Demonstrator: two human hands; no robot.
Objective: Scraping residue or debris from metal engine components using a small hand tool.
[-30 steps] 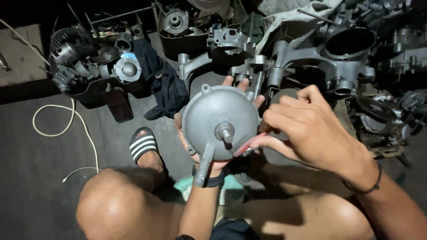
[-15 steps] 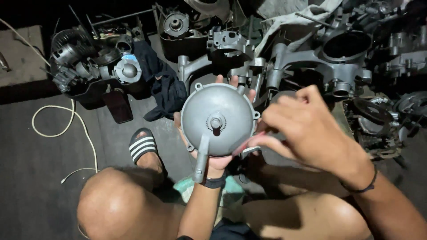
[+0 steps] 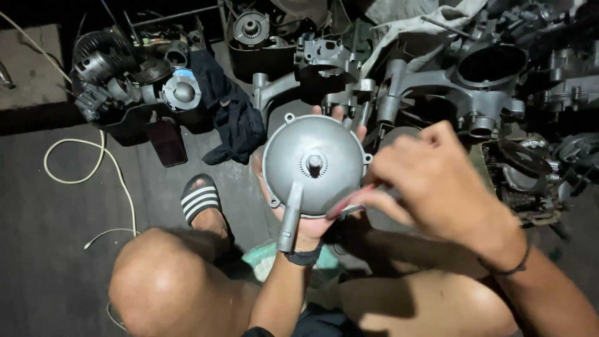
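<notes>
So you've got the round grey cover (image 3: 314,165) sitting in your left hand (image 3: 306,218), palm up underneath it, with your fingertips (image 3: 337,113) poking out past the far rim, so that hand is spread open and cupping rather than gripping tight. It's held up in front of you, about level between your knees, domed side facing you, with a short shaft stub in the middle and a lever arm (image 3: 290,217) hanging off it down toward your wrist. Your right hand (image 3: 430,184) is curled in at the cover's right edge, fingers pinched together on something thin with a reddish bit at the tip (image 3: 349,200); can't tell what it is, it's blurry. On the floor past the cover there's an engine casing (image 3: 480,87), a dark rag (image 3: 228,112), a tray of parts (image 3: 134,75), and a white cable (image 3: 93,168) looping off to the left. Your striped sandal (image 3: 199,200) is just left of the cover.
</notes>
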